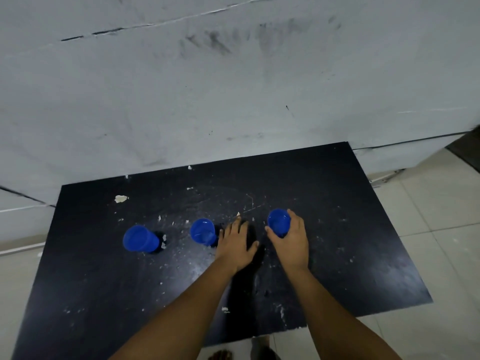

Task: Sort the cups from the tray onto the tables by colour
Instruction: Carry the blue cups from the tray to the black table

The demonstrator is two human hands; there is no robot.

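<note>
Three blue cups stand upright in a row on a black table (337,229). The left blue cup (140,239) and the middle blue cup (203,232) stand free. My right hand (291,237) is wrapped around the right blue cup (278,221), which rests on the tabletop or just above it. My left hand (237,241) lies flat with fingers apart on the table, just right of the middle cup, holding nothing. No tray is in view.
A scuffed white wall (233,87) rises right behind the table's far edge. Pale floor tiles (441,229) lie to the right and front. Small white flecks and paint chips (120,198) dot the tabletop. Bare feet (220,355) show below the near edge.
</note>
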